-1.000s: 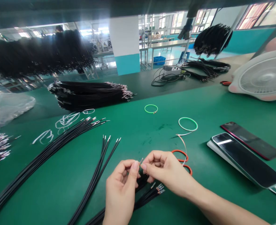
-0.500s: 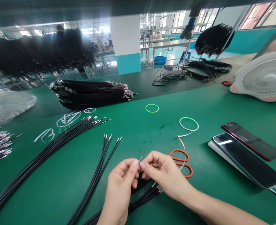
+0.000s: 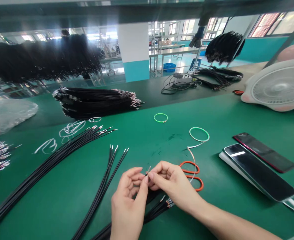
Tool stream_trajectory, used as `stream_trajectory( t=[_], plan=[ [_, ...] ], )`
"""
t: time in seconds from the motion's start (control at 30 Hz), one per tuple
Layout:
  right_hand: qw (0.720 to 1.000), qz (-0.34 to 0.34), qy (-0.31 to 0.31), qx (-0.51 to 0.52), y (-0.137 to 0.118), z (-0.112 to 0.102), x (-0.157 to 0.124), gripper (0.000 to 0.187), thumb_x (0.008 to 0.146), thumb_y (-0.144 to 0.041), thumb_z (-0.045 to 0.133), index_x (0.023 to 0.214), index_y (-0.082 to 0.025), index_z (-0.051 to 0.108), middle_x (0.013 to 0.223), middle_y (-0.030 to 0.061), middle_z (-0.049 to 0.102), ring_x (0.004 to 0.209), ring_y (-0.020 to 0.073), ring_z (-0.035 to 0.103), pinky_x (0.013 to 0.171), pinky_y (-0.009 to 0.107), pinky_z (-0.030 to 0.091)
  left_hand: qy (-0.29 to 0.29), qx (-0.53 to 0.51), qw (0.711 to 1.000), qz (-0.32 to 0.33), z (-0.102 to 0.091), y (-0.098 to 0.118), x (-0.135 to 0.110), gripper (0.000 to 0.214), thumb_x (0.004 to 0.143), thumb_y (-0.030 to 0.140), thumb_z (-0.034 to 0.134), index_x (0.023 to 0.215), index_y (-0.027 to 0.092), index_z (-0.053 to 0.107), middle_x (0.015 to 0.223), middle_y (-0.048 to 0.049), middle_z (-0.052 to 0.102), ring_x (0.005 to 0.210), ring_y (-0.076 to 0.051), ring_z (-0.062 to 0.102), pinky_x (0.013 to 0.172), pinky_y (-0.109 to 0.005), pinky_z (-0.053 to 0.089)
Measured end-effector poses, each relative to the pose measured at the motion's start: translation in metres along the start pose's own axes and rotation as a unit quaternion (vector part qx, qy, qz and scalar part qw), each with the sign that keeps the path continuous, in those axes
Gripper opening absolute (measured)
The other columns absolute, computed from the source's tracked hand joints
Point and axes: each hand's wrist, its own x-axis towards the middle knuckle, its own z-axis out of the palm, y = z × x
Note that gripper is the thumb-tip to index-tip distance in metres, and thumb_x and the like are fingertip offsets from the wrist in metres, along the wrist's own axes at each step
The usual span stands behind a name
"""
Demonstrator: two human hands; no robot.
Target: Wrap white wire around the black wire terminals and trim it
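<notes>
A long factory hall opens out ahead, with a white-and-teal pillar (image 3: 133, 50) at 12 o'clock and steel benches beyond it. A blue crate (image 3: 169, 67) sits on the floor past the pillar. A dense hanging bundle of black wires (image 3: 42, 58) fills the view at 10 o'clock, and a smaller one (image 3: 224, 47) hangs at 1 o'clock.

The workbench (image 3: 212, 213) is covered in a green mat. A heaped black wire bundle (image 3: 94, 101) lies at 11 o'clock and a plastic bag (image 3: 9, 115) at 10 o'clock. A desk fan (image 3: 279, 85) stands at 2 o'clock, with two smartphones (image 3: 259, 173) at 3 o'clock. Nearer in lie a fan of long black wires (image 3: 52, 160), a narrower black wire group (image 3: 102, 196), and a short terminal-tipped bunch (image 3: 157, 211) just below the hands. An orange wire loop (image 3: 190, 168) lies just beside the right hand (image 3: 173, 185).

The left hand (image 3: 128, 203) and right hand meet, fingers curled inward, neither spread. A short black wire (image 3: 147, 172) with a bright metal tip sits where they meet, its long axis rising toward 1 o'clock. The right thumb and forefinger appear to pinch it; the left fingers are touching-close, though whether they grip it too is hard to tell from this angle.
</notes>
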Motion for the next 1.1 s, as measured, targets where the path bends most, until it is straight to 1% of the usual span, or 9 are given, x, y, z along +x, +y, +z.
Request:
stream_trajectory(
  t=[0.1,0.2,0.27,0.4,0.5,0.6,0.77,0.9,1.1],
  plan=[
    [1.0,-0.001,0.007,-0.015,-0.0002,-0.0006,-0.0007,0.041,0.073,-0.048,0.072,0.08,-0.011,0.057,0.08,0.0061,0.064,0.07,0.0121,0.06,0.067,0.025,0.051,-0.001,0.094,0.99,0.101,-0.0006,0.0006,-0.004,0.024,0.086,0.027,0.059,0.109,0.02,0.062,0.105,-0.0058,0.063,0.092,-0.016,0.063,0.078,-0.029,0.055],
    [0.999,-0.013,0.012,-0.034,-0.0005,-0.0012,-0.0017,0.037,0.074,-0.045,0.071,0.081,-0.012,0.057,0.079,0.0057,0.063,0.071,0.0127,0.059,0.067,0.026,0.05,0.0,0.167,0.967,0.194,-0.0001,0.0032,-0.0058,0.023,0.089,0.019,0.054,0.11,0.022,0.063,0.105,-0.0045,0.063,0.093,-0.016,0.062,0.079,-0.028,0.054],
    [0.999,-0.022,0.012,-0.04,-0.001,-0.0012,-0.0023,0.034,0.075,-0.042,0.071,0.081,-0.012,0.057,0.078,0.0053,0.063,0.071,0.012,0.058,0.068,0.025,0.049,0.009,0.196,0.951,0.24,0.0004,0.0037,-0.0058,0.025,0.089,0.015,0.053,0.111,0.022,0.063,0.104,-0.0045,0.063,0.093,-0.015,0.062,0.079,-0.027,0.053],
    [0.999,-0.024,0.011,-0.043,-0.0027,-0.0002,-0.0032,0.029,0.075,-0.037,0.071,0.078,-0.012,0.056,0.074,0.0036,0.063,0.068,0.0101,0.056,0.066,0.022,0.046,0.021,0.243,0.921,0.305,0.0005,0.001,-0.0051,0.028,0.088,0.009,0.052,0.113,0.021,0.059,0.099,-0.004,0.064,0.087,-0.012,0.063,0.077,-0.023,0.052],
    [0.999,-0.029,0.006,-0.04,-0.0033,0.0012,-0.0044,0.026,0.074,-0.033,0.072,0.075,-0.012,0.056,0.075,0.0034,0.064,0.067,0.0093,0.056,0.064,0.021,0.045,0.037,0.271,0.907,0.319,-0.0002,-0.0013,-0.0054,0.028,0.088,0.009,0.053,0.113,0.02,0.056,0.096,-0.003,0.065,0.085,-0.012,0.063,0.076,-0.023,0.051],
    [0.999,-0.032,0.006,-0.038,-0.0035,0.0025,-0.0057,0.024,0.073,-0.03,0.071,0.074,-0.012,0.055,0.076,0.0034,0.064,0.067,0.0092,0.056,0.063,0.02,0.044,0.049,0.28,0.906,0.313,-0.0009,-0.0021,-0.007,0.025,0.088,0.01,0.054,0.11,0.02,0.055,0.097,-0.0022,0.066,0.085,-0.011,0.064,0.076,-0.022,0.051],
    [0.999,-0.024,0.011,-0.037,-0.0035,0.003,-0.0057,0.024,0.074,-0.03,0.07,0.074,-0.012,0.054,0.078,0.0042,0.064,0.067,0.0091,0.055,0.064,0.021,0.045,0.05,0.294,0.899,0.321,-0.0017,-0.0013,-0.009,0.025,0.088,0.01,0.055,0.111,0.02,0.054,0.098,-0.0024,0.066,0.084,-0.01,0.064,0.078,-0.021,0.05],
    [0.999,-0.022,0.015,-0.041,-0.0029,0.0031,-0.0051,0.028,0.074,-0.034,0.071,0.075,-0.013,0.054,0.075,0.0037,0.063,0.066,0.0096,0.055,0.063,0.022,0.045,0.044,0.293,0.894,0.336,-0.0023,-0.0014,-0.0078,0.026,0.087,0.009,0.055,0.111,0.019,0.057,0.094,-0.0039,0.066,0.082,-0.013,0.064,0.075,-0.023,0.051],
    [0.999,-0.021,0.014,-0.034,-0.002,0.0032,-0.0056,0.029,0.074,-0.035,0.072,0.075,-0.013,0.053,0.075,0.0036,0.062,0.068,0.0109,0.056,0.067,0.024,0.046,0.029,0.297,0.885,0.358,-0.0031,-0.0005,-0.0076,0.034,0.085,0.005,0.055,0.116,0.018,0.06,0.097,-0.0053,0.065,0.084,-0.012,0.063,0.079,-0.022,0.05]
  ],
)
